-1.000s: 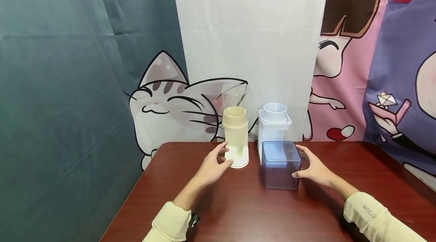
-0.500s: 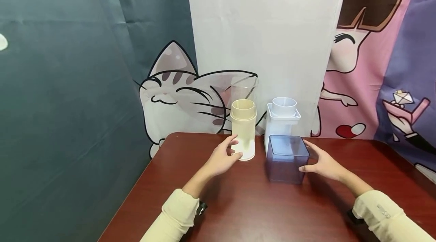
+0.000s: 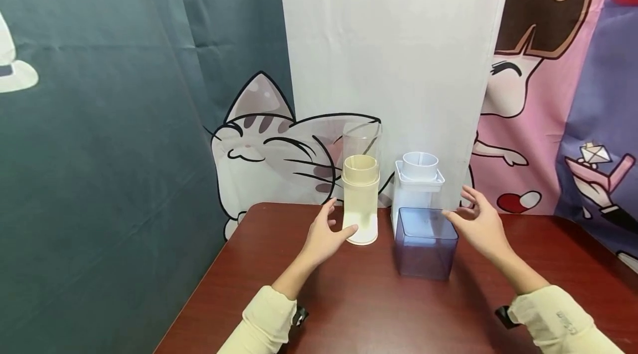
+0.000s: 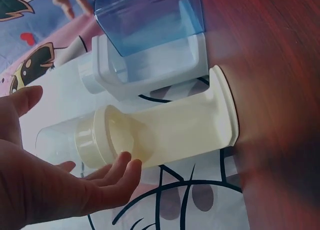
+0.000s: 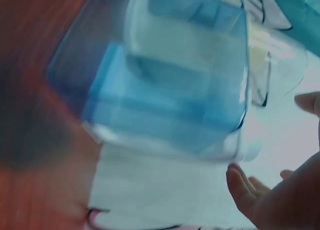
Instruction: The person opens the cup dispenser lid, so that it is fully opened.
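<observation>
A square-rimmed, see-through blue box (image 3: 427, 249) stands between left grip (image 3: 321, 236) and right grip (image 3: 482, 227) (each spread apart).

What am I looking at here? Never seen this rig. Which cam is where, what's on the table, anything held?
No machine here: a person's two bare hands do the work, so each hand is a grip. The wide picture comes from a camera on the head, looking forward and down. The other two come from wrist cameras, so things look tipped sideways.

On the brown table stand a cream stand topped by a clear tube, a white stand, and a see-through blue box in front of the white one.

Nothing is held. The left grip is by the cream stand, the right grip by the box; I can't tell whether fingertips touch.
</observation>
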A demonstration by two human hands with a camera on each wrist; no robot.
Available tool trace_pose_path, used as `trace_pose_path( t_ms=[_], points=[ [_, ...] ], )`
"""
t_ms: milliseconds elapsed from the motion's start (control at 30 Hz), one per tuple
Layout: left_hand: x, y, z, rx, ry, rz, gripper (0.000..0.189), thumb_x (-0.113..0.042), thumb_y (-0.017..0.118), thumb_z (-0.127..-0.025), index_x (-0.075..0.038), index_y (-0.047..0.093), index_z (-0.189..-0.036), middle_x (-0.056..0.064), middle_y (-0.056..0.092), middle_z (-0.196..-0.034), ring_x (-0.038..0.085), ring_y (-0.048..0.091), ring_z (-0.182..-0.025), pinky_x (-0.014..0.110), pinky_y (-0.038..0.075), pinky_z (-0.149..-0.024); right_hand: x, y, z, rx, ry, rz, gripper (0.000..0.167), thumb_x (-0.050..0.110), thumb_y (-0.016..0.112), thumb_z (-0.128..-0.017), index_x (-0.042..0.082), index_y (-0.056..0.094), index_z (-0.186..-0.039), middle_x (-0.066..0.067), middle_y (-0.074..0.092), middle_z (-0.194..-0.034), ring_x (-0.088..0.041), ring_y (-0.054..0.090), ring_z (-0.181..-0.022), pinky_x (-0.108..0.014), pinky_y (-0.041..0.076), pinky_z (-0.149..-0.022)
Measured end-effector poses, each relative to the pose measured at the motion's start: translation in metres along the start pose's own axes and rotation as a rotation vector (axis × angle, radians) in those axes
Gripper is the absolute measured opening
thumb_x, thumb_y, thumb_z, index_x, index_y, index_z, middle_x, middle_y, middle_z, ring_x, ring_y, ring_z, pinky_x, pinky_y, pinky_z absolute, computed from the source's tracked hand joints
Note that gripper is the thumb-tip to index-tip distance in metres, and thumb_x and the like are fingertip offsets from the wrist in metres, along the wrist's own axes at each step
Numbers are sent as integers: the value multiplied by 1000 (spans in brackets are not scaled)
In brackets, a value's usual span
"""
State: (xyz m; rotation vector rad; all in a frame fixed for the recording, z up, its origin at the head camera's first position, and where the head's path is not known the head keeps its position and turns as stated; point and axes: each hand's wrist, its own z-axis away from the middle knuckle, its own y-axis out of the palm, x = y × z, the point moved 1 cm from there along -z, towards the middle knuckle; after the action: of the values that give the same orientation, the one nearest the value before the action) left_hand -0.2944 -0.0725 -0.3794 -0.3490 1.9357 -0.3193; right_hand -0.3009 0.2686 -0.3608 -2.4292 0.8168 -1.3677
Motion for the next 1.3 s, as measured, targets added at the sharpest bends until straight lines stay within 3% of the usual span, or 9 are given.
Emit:
trace_pose_path(
  t_ms=[133,233,300,367,600,700,933,1100,1300],
  points=[
    [1,-2,4,-20,-27,8,85,-36,80,-81,-14,38,-151,19,44,-148,36,56,-122,50,50,-93,19,26,-5,-48,-3,-13,79,28,77,-87,7,36,-152,-23,46,-146,-42,62,-112,-13,50,-72],
    [1,-5,5,-29,-40,10,85,-34,81,-81,-13,38,-151,20,44,-148,38,55,-122,51,50,-93,35,48,-13,-68,-40,-15,79,27,78,-85,7,38,-150,-22,46,-144,-44,62,-111,-34,56,-79],
    [0,-7,4,-31,-41,11,85,-34,81,-81,-13,38,-151,21,43,-148,39,55,-122,52,49,-94,45,61,-22,-78,-59,-9,79,28,78,-85,6,39,-150,-23,46,-143,-44,61,-111,-49,54,-83],
    [-1,-8,3,-30,-36,17,85,-35,80,-81,-14,37,-151,22,42,-149,41,54,-123,53,49,-94,55,72,-32,-85,-67,-17,80,29,79,-84,7,39,-149,-23,45,-143,-45,60,-111,-55,51,-85],
    [2,-8,2,-23,-39,19,84,-36,79,-83,-13,36,-152,22,41,-150,40,54,-124,52,50,-94,80,101,-61,-79,-13,5,91,42,79,-81,14,32,-153,-22,41,-146,-43,57,-113,-54,47,-88],
    [2,-9,4,-27,-39,18,84,-36,78,-83,-13,36,-151,22,41,-149,40,54,-124,52,50,-94,90,112,-70,-84,16,2,95,47,78,-80,18,28,-155,-20,37,-150,-42,49,-126,-57,43,-96],
    [-1,-9,4,-21,-39,9,83,-35,78,-83,-14,36,-152,21,41,-150,39,54,-124,52,50,-94,119,136,-90,-175,36,14,102,52,80,-76,31,22,-157,-17,34,-153,-43,44,-130,-61,42,-95],
    [-3,-9,1,-23,-34,8,83,-36,78,-84,-14,36,-151,21,42,-149,39,55,-123,51,49,-94,134,149,-104,-220,8,31,99,52,79,-76,40,21,-156,-21,30,-153,-46,42,-127,-59,40,-97],
    [-2,-9,5,-17,-41,14,78,-37,77,-84,-14,39,-149,19,43,-148,37,55,-122,51,50,-94,134,162,-112,-234,66,21,92,54,78,-78,40,29,-154,-24,28,-153,-46,39,-129,-58,38,-99]
  ],
)
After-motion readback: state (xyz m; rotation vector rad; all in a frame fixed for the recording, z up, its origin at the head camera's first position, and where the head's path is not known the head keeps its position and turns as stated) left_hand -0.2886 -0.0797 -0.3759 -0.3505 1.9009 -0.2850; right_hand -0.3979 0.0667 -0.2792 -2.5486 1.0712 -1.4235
